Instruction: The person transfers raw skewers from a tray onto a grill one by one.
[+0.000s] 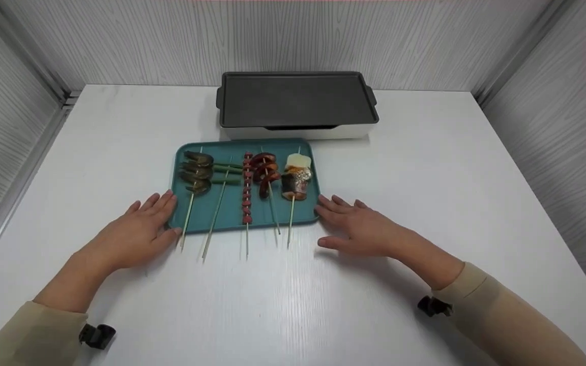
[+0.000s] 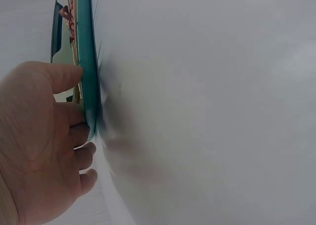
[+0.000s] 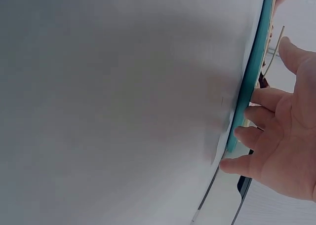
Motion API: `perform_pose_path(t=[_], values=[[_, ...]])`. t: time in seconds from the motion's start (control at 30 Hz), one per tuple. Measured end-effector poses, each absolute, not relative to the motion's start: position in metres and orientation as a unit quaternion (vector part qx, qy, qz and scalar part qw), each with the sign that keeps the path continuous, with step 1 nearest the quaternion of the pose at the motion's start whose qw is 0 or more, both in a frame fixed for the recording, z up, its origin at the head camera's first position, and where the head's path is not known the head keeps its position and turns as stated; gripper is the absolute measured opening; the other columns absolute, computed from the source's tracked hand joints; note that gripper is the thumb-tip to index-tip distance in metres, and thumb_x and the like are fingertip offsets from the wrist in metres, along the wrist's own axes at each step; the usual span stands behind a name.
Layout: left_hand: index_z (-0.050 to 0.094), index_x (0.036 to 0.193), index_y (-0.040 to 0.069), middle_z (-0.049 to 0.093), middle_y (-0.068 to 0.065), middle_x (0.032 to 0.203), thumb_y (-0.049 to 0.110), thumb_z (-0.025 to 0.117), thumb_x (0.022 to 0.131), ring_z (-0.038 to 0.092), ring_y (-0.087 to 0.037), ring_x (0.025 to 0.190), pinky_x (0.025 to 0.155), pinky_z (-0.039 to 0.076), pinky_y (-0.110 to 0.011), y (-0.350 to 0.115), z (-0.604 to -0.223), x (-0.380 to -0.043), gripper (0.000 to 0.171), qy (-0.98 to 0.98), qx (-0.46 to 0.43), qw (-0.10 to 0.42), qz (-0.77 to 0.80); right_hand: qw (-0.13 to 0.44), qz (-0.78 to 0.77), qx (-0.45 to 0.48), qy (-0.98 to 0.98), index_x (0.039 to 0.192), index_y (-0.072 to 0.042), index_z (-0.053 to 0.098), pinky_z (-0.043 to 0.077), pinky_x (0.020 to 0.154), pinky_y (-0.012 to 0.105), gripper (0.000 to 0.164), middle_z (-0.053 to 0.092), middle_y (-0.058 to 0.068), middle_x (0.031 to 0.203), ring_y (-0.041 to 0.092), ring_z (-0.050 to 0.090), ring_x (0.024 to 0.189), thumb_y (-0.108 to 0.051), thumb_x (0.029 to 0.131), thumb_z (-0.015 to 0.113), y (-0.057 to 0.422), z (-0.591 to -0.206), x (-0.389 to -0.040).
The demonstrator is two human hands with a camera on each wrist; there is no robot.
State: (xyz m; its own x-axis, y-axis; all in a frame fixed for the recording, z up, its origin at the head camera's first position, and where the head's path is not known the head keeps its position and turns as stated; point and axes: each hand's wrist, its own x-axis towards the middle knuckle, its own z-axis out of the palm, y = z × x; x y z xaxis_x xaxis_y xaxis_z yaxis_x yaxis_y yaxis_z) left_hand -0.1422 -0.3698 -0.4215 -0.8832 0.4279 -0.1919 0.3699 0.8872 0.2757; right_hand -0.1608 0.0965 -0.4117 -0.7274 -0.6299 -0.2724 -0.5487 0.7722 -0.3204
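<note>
The teal tray (image 1: 233,208) lies between the two hands. The left hand (image 1: 143,231) has its fingers extended and only slightly apart along one short side, thumb at the near corner; the right hand (image 1: 361,229) has its fingers extended and spread at the opposite side, thumb apart from the rim. Whether every fingertip touches cannot be told. Between the fingers lie five food skewers (image 1: 247,190), mostly hidden in the wrist views. Beyond the fingertips stands a black-topped grill (image 1: 298,101), partly hidden in the right wrist view.
</note>
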Motion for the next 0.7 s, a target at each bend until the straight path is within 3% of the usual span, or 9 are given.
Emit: perform_pose_path(t=[0.7], values=[[0.024, 0.164, -0.009, 0.023, -0.025, 0.171, 0.042, 0.041, 0.113, 0.021, -0.046, 0.158, 0.127, 0.018, -0.064, -0.349, -0.423, -0.145, 0.074, 0.964, 0.215, 0.113, 0.104, 0.186, -0.124, -0.297, 0.928, 0.166, -0.009, 0.037, 0.021, 0.124, 0.068, 0.083, 0.024, 0.008, 0.174, 0.032, 0.021, 0.161, -0.066, 0.106, 0.048, 0.113, -0.409, -0.161]])
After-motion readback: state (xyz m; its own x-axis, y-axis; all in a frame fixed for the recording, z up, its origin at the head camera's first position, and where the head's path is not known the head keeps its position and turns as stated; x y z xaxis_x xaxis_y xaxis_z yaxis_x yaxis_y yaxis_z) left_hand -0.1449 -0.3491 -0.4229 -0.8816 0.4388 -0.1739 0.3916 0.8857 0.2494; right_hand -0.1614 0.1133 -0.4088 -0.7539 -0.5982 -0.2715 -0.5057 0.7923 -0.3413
